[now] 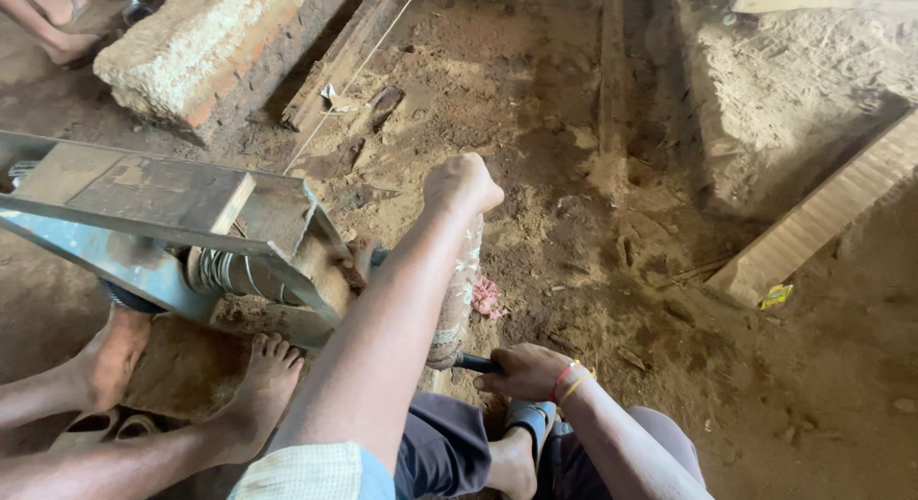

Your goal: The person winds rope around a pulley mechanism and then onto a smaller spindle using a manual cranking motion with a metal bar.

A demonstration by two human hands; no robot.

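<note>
Earth floor (574, 175): we see loose, uneven dirt across the middle of the frame; we judge that footing may slip on it if anyone shifts weight.
Brick block (191, 51): it lies at the upper left, well apart from the work, with a string (354, 75) running down from the top centre; a snag on that line could pull it off true.
Metal frame (143, 213): it sits at the left middle, with a co-worker's bare feet (263, 376) braced just beside its base. We think the frame could tip or pinch toes if it jerks.
Wrapped lever (459, 290): it stands near upright at centre, cloth-wound, its lower end near a dark rod.
Left hand (462, 183): its grip is clamped over the top of the lever; a slip off the wrap could throw our arm forward.
Right hand (526, 371): its grip is closed on the dark rod (478, 363) at lower centre, close to our own foot (516, 457), which a sudden release might strike.
</note>
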